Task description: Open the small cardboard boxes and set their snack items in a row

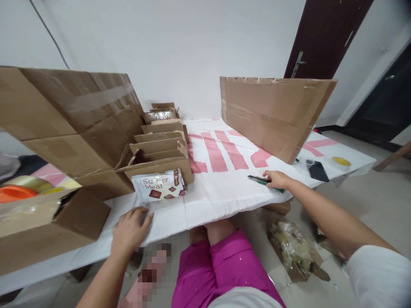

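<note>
My right hand [276, 180] is on a green box cutter [257, 179] near the table's front edge. The cutter lies low on the cloth, its tip pointing left, and my palm hides part of its handle. My left hand [132, 226] rests on the table edge with its fingers a little bent and apart, holding nothing that I can see. Just beyond those fingers a white Super Meal packet [159, 187] leans against a cardboard box [188, 171]. Behind the packet, upright cardboard dividers [159, 147] stand in a row.
Large brown cartons [54, 107] rise at the left, with a long cardboard box [80, 218] before them. A tall cardboard panel [269, 113] stands back right. On the right lie a black phone [319, 171] and a yellow roll [341, 161]. Below, a box holds crumpled plastic wrap [290, 244].
</note>
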The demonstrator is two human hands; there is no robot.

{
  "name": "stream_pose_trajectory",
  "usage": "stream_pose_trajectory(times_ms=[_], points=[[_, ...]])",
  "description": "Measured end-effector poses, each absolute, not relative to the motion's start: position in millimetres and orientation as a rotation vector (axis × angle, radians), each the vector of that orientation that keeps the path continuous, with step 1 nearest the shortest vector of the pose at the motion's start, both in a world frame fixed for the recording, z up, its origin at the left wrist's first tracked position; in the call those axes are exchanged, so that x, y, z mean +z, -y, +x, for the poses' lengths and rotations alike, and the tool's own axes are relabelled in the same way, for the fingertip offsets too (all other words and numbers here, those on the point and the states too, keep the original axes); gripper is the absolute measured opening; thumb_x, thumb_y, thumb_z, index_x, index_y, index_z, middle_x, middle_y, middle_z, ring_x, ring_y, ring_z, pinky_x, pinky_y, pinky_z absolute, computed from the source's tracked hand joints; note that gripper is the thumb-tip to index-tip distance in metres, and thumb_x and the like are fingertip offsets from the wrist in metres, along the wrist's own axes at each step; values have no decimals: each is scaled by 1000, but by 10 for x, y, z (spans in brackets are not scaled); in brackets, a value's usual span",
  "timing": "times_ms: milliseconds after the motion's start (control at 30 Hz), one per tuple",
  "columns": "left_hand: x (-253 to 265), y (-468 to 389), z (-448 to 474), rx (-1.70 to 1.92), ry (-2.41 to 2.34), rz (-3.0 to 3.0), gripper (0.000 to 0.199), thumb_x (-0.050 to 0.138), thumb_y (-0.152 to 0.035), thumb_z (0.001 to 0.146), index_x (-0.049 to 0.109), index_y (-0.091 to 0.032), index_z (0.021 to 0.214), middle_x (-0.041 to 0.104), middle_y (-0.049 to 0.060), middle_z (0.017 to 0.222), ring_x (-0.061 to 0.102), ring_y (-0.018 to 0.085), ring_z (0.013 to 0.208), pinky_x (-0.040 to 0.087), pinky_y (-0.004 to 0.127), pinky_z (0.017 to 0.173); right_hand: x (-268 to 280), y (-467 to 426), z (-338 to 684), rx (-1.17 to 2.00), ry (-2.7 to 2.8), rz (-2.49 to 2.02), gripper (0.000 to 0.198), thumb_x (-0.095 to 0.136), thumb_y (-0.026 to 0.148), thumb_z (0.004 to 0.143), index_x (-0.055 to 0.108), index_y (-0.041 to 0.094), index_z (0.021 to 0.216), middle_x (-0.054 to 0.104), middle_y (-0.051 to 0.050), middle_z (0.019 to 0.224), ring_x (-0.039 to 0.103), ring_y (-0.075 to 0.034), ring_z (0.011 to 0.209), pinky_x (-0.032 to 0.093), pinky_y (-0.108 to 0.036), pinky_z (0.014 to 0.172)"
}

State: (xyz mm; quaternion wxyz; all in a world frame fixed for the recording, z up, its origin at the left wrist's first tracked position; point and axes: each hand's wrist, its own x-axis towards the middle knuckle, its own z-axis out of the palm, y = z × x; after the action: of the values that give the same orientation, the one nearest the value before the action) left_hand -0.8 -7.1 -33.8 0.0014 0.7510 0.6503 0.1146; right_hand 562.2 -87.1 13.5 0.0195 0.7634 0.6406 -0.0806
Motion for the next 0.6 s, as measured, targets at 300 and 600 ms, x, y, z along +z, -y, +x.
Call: stream_pose_trajectory(times_ms=[300, 600], points=[[-315, 83, 24, 347, -2033, 2374, 43, 35, -43, 92, 63, -15, 110, 62, 18, 127, 54, 39, 117, 45, 52, 95, 108, 1034, 6071, -72, -1719, 2660, 28, 59, 36, 93, 61, 17, 113, 61, -8, 119, 61, -21, 103, 51, -43, 90], [-293, 74, 27, 310, -2066, 2348, 43, 35, -43, 91, 63, -16, 109, 62, 17, 126, 54, 39, 118, 46, 52, 96, -113, 1054, 5925, -389, -1608, 2832, 25, 59, 37, 94, 63, 17, 109, 65, -6, 109, 64, -18, 93, 54, -38, 83]])
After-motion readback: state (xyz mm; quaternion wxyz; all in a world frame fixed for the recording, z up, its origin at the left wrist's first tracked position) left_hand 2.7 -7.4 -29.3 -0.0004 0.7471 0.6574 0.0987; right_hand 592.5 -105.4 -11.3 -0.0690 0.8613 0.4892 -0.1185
